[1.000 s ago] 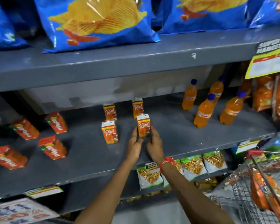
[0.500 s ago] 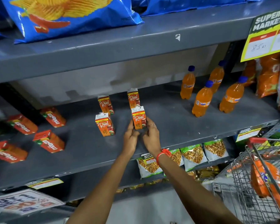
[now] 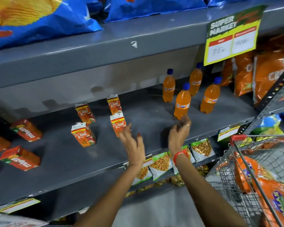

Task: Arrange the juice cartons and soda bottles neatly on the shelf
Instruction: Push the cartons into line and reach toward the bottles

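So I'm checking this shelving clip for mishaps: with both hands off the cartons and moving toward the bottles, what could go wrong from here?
1. The right hand is blurred in motion right below the front soda bottle; a fast reach could tip it into the three bottles behind.
2. The left hand is open beside the front upright carton; a brush could knock it over.
3. Several cartons, such as the lying carton, remain flat at the left and may be overlooked.
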A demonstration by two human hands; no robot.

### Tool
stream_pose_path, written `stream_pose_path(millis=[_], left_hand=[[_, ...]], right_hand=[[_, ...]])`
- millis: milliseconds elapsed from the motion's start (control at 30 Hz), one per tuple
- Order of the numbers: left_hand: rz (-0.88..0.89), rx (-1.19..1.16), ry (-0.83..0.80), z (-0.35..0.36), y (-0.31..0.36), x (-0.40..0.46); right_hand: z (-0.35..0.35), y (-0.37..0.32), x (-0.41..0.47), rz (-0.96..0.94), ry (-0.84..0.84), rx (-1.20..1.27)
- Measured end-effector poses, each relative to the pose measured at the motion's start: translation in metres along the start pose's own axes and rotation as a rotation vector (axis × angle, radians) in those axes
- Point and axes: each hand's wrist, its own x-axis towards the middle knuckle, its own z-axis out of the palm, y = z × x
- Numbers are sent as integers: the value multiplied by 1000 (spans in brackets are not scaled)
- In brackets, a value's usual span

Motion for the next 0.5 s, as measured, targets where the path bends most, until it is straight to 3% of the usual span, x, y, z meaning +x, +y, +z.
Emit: stream_pose_path(millis=[100, 200, 267, 333, 500], left_hand=[[-29, -165, -274, 58, 15, 10], [-321, -319, -487, 118, 29, 29], [-491, -377, -541, 144, 36, 42], [-546, -413, -555, 157, 40, 48], [-611, -479, -546, 162, 45, 39]], right_hand=[[-22, -6, 46, -9, -50, -93], [-35, -4, 82, -33, -283, -267], [-40, -7, 96, -17, -446, -326], [-41, -12, 102, -22, -541, -366], [-46, -11, 106, -4, -596, -354]])
